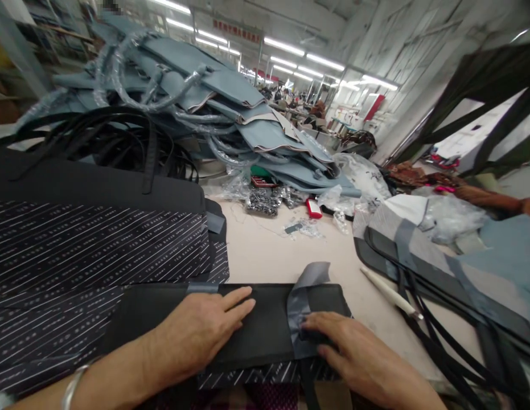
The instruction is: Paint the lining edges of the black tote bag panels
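A black bag panel [256, 324] lies flat on the table in front of me. My left hand [200, 330] rests on it, palm down, fingers stretched out and together. My right hand [354, 353] presses its fingertips on a grey strap [303, 296] that crosses the panel's right end; the strap's upper end curls up off the table. Under the panel's near edge shows black lining printed with white lines [98, 245].
A tall heap of blue-grey bag parts with plastic-wrapped handles [213, 97] stands at the back. Black straps [111, 136] lie at the left. A white stick [390, 293], a red item [313, 208] and more grey and black pieces [439, 256] sit to the right.
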A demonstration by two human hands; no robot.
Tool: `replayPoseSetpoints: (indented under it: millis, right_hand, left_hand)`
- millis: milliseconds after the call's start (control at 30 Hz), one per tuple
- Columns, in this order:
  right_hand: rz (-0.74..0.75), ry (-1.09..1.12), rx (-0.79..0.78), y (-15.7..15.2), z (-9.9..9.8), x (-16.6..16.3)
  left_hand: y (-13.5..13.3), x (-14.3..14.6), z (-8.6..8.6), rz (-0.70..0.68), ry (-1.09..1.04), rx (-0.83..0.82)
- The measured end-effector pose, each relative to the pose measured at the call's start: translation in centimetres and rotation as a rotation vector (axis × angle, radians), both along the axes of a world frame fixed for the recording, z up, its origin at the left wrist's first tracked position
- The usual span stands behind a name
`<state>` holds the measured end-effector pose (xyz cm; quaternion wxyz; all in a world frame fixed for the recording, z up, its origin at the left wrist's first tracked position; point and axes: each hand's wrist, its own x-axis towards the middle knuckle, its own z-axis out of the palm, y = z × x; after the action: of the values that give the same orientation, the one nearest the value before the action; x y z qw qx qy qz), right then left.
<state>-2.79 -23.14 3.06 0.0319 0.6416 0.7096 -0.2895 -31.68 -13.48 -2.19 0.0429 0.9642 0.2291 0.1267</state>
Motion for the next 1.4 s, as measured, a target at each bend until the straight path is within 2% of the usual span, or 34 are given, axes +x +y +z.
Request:
replayPoseSetpoints:
  millis: [100, 200, 267, 333, 500, 633, 733, 800, 900, 1033, 1200, 1300, 1400]
  right_hand:
    - [-0.103, 0.078, 0.064, 1.7, -0.2, 0.6]
    - [-0.170, 0.150, 0.261, 4.8, -1.4, 1.8]
    - [-0.184, 0.155, 0.412, 7.7, -2.5, 2.4]
    - [-0.176, 0.129, 0.499, 11.0, -3.7, 2.5]
    - [-0.051, 0.005, 0.575, 18.0, -6.4, 1.3]
    - [0.084, -0.125, 0.578, 20.4, -7.3, 0.2]
    - [0.149, -0.204, 0.561, 21.0, -7.3, -0.3]
    - [0.179, -0.230, 0.549, 21.2, -7.3, -0.4]
    - [0.191, -0.223, 0.543, 21.6, -7.3, -0.2]
    - [0.111, -0.111, 0.552, 21.3, -6.4, 0.1]
    - [0.093, 0.152, 0.443, 17.6, -4.7, -1.5]
    - [0.136, 0.359, 0.342, 14.6, -4.9, -3.2]
    - [0.158, 0.401, 0.326, 12.5, -5.6, -4.4]
  left_hand:
    - [0.6, 2.1, -3.0, 0.044, 0.035, 0.050]
    - [0.6, 2.3, -4.6, 0.038, 0.025, 0.084]
    - [0.6, 2.2, -4.7, 0.037, -0.004, 0.110]
    - [0.6, 2.1, -4.5, 0.043, -0.036, 0.129]
    - [1.1, 2.0, -4.2, 0.046, -0.124, 0.107]
    - [1.0, 1.7, -6.1, 0.057, -0.169, 0.081]
    - [0.8, 1.7, -7.8, 0.061, -0.234, 0.124]
    - [0.9, 1.8, -8.1, 0.075, -0.264, 0.136]
    - [1.0, 1.9, -7.0, 0.052, -0.214, 0.088]
    - [1.0, 1.8, -4.8, 0.070, -0.133, 0.038]
    - [0.7, 2.0, -4.4, 0.080, -0.051, -0.028]
    - [0.6, 2.0, -4.6, 0.084, -0.036, -0.079]
    - [0.6, 1.9, -4.7, 0.082, -0.038, -0.102]
